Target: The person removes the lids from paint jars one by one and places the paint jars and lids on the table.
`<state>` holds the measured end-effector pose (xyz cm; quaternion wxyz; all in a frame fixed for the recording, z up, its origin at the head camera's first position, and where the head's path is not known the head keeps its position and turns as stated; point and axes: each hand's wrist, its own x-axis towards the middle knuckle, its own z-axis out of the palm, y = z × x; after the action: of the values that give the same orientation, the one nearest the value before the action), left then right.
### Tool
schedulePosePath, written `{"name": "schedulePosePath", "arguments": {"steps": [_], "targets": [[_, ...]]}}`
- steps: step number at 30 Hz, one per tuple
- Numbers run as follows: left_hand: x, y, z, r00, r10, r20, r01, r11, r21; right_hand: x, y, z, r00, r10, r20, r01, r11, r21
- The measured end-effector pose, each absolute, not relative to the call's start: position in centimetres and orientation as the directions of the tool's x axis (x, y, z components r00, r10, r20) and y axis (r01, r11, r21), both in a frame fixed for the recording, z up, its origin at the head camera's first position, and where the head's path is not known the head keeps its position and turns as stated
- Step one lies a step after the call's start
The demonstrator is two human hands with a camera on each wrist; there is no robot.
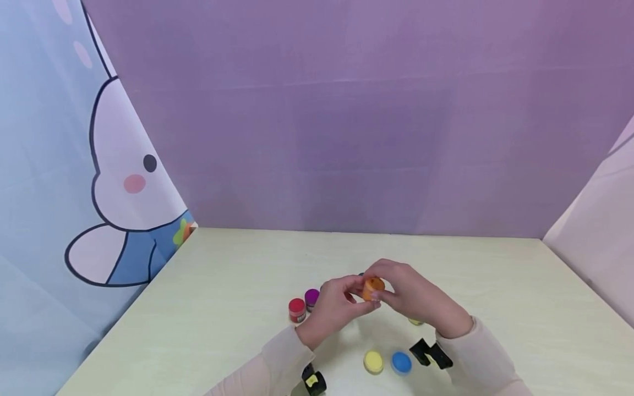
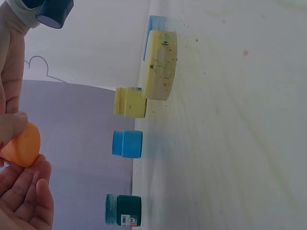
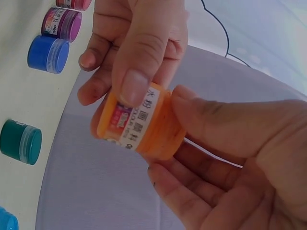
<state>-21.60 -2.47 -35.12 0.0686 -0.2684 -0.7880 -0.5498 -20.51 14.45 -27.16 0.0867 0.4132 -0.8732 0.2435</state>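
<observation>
A small orange paint jar is held up over the table between both hands. My left hand pinches its labelled part, the thumb lying across the printed label in the right wrist view. From the other side my right hand grips the jar's unlabelled orange end with thumb and fingers. The jar is tilted in the right wrist view. On the table below the hands lie a yellow lid and a blue lid, side by side. Dark specks mark the yellow lid's side in the left wrist view.
Other paint jars stand on the pale table: red, purple, dark blue, green, light blue and yellow. A purple cloth hangs behind the table, and a rabbit-printed cloth covers the left side.
</observation>
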Motion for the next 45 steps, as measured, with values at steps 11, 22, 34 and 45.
{"name": "schedulePosePath", "arguments": {"steps": [11,22,34,45], "targets": [[-21.6,-2.54,-35.36,-0.849,0.351,0.395,0.494,0.262,0.829,-20.03,14.06,-26.91,-0.833,-0.476,0.282,-0.553,0.705,-0.444],[-21.65,-2.58,-35.24,-0.859,0.351,0.374,0.476,0.275,0.836,-20.08,13.54,-26.82,-0.871,-0.421,0.254,-0.491,0.742,-0.457],[-21.69,-2.54,-35.21,-0.866,0.353,0.355,0.459,0.278,0.844,-20.25,13.85,-26.9,-0.834,-0.484,0.266,-0.552,0.709,-0.439],[-21.65,-2.44,-35.3,-0.855,0.357,0.376,0.477,0.258,0.84,-20.13,14.28,-26.88,-0.764,-0.572,0.299,-0.644,0.645,-0.412]]}}
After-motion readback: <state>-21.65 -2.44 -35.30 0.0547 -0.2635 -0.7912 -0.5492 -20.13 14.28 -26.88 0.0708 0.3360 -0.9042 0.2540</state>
